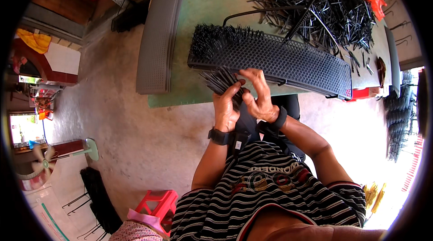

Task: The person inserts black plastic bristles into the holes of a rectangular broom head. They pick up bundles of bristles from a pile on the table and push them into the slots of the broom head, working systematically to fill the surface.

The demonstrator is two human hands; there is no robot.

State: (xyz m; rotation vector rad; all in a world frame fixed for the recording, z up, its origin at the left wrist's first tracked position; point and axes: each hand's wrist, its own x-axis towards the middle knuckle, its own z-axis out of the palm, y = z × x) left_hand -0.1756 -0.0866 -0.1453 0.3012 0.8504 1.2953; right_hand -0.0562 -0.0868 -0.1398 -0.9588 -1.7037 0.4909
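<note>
My left hand (225, 105) is closed around a bundle of thin black sticks (221, 80), which fan out toward the table edge. My right hand (259, 96) is just beside it, its fingers bent and apart. Its thumb and index fingertip are at the bundle's right side, and I see no stick clearly held between them. Just beyond my hands lies a long black perforated tray (288, 58) with rows of round holes. Black sticks (212, 40) stand upright, densely packed, in the tray's left end; the holes to the right show bare.
A big heap of loose black sticks (320, 11) covers the far right of the green table (180, 99). A black metal frame (311, 4) rises over the tray. Grey perforated panels (160, 38) are stacked at left. A red stool (158, 205) stands on the floor, lower left.
</note>
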